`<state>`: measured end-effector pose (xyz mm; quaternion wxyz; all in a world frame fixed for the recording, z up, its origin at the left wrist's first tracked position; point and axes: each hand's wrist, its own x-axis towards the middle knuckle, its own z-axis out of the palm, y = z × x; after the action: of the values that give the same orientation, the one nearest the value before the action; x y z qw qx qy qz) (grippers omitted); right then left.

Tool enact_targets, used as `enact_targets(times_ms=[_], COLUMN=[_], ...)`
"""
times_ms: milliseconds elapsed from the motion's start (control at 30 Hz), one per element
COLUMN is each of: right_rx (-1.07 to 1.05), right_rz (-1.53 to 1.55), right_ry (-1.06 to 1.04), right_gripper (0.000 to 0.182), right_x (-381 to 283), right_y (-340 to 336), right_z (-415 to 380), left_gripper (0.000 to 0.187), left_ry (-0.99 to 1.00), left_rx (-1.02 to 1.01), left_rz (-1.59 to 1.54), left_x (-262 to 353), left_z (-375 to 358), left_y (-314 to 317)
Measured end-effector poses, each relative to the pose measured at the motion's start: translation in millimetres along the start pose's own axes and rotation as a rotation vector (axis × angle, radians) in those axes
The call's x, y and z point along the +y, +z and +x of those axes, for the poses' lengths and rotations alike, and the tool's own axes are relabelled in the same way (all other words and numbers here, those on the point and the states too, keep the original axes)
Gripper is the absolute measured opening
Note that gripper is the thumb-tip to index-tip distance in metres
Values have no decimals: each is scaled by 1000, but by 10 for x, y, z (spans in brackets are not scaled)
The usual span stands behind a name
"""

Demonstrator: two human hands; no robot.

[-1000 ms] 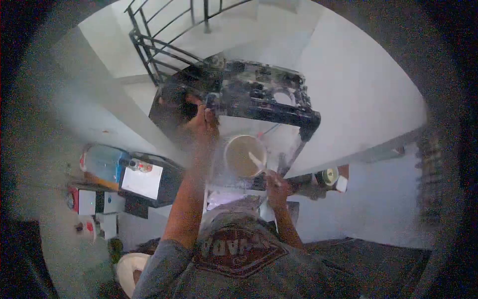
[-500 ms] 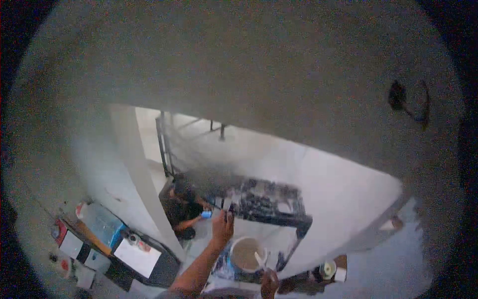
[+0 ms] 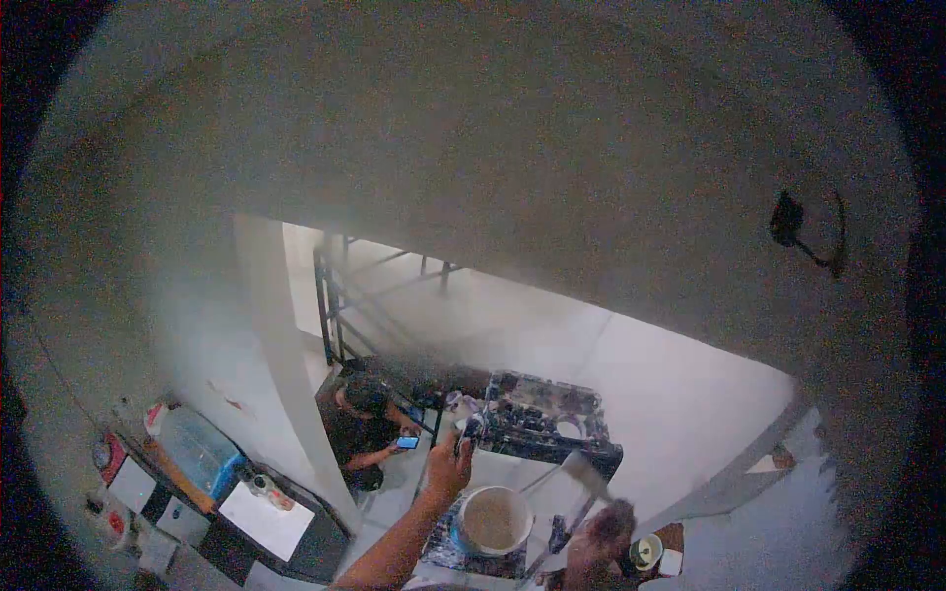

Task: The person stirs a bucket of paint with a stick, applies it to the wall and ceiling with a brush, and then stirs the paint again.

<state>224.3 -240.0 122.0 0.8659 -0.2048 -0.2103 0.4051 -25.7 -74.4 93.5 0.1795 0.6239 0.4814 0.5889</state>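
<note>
My left hand point(image 3: 450, 466) is raised near the middle, fingers closed round a dark-handled tool that looks like a putty knife point(image 3: 463, 414); its upper end is pale and smeared. At the lower right, my right hand point(image 3: 603, 537) is closed on another putty knife point(image 3: 588, 477), whose wide grey blade is blurred and points up and left. Between and below the hands stands a round white bucket point(image 3: 529, 507), with a beige-grey mix point(image 3: 493, 522) inside. The bucket is beside the right hand, apart from it.
A paint-spattered dark platform point(image 3: 547, 412) stands behind the hands. A seated person point(image 3: 360, 424) holds a phone point(image 3: 407, 442). Left, a ledge carries a large clear bottle point(image 3: 197, 453) and a white sheet point(image 3: 266, 520). A small pale container point(image 3: 646, 552) is at lower right. Overhead spans a grey ceiling point(image 3: 473, 138).
My right hand has moved right and up, lifting its putty knife away from above the bucket. The left hand has shifted slightly right and down. The view has tilted a little.
</note>
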Motion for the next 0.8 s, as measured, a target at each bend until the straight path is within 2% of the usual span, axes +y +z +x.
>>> enact_targets(times_ms=[33,67,100,167,233,300,367,400,467,567,633,800], right_rx=[-186,-69,48,-22,-122,-121,-356,-361,-556,-623,-586,-600], right_rz=[216,-17,-251,-28,-392,-585,-459,-457,-407,-395,-424,-503], right_ry=[-44,-170,-292,-273,-296,-309,-446,-445,-568,-594,-559,-728], right_gripper=[37,37,37,33,34,38,37,37,40,42,39,34], right_x=[-37,-69,-113,-209,-267,-222,-118,-89,-41,1,25,59], right_y=[128,485,967,1764,2324,2736,3001,3119,3320,3440,3493,3516], right_z=[118,171,215,356,410,562,696,750,832,966,973,1003], left_gripper=[51,51,51,51,51,51,48,48,44,39,38,36], left_ry=[-94,-189,-194,-24,-16,0,-27,-26,-35,-27,-9,-59], left_rx=[-51,-104,-111,15,8,13,-11,-7,32,35,43,-26], left_rz=[-13,-26,-25,48,65,85,70,71,72,-25,-9,-22], left_x=[-105,-169,-170,-127,-95,-88,-101,-60,67,93,110,6], left_z=[-15,-44,-47,-42,-41,-25,-40,-36,-22,-30,-26,-20], left_y=[54,85,78,61,39,40,45,36,-17,-42,-59,0])
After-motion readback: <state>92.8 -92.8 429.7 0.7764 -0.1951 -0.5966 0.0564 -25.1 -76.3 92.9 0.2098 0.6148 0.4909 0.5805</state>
